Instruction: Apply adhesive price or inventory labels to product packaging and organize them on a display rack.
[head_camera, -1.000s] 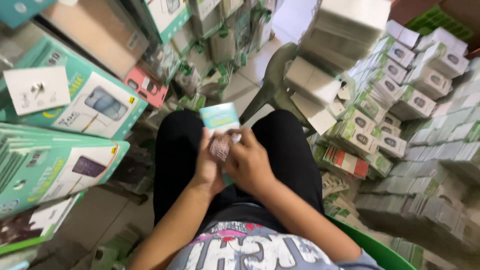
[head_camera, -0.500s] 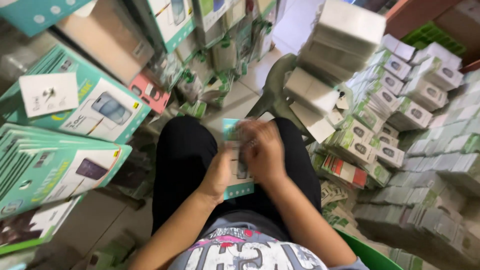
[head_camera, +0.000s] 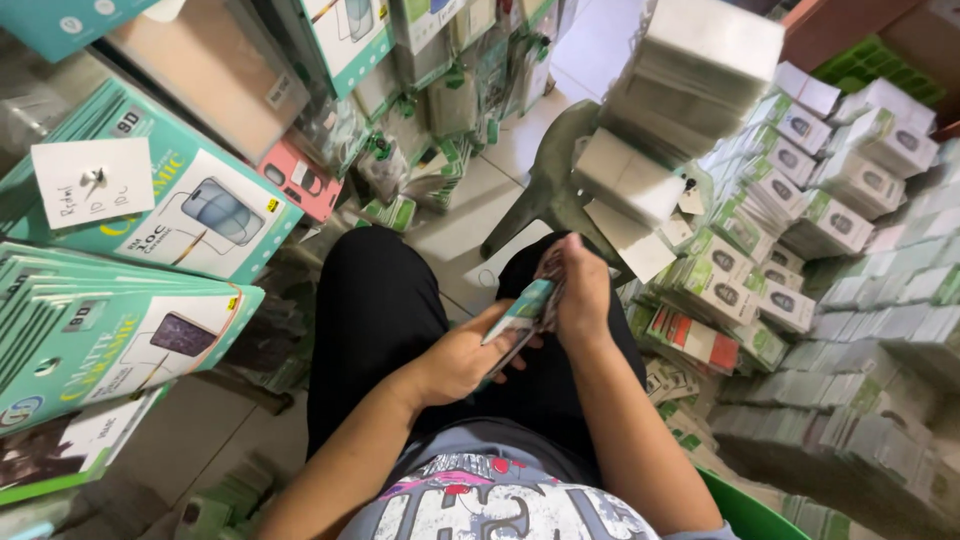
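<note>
L hand (head_camera: 462, 358) & R hand (head_camera: 578, 292) both pinch a thin teal pack (head_camera: 522, 312) over lap. Box piles (head_camera: 790, 250) on R side.

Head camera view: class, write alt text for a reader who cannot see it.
A seated person's left hand and right hand hold a flat teal packet above their lap. Teal boxes are stacked to their left, small white-and-green boxes to their right.

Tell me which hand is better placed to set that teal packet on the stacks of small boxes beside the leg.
Probably the right hand. Both hands hold the teal packet over the lap, but the right grips its upper end and lies nearest the box stacks. The left hand supports it from below, on the far side.
</note>
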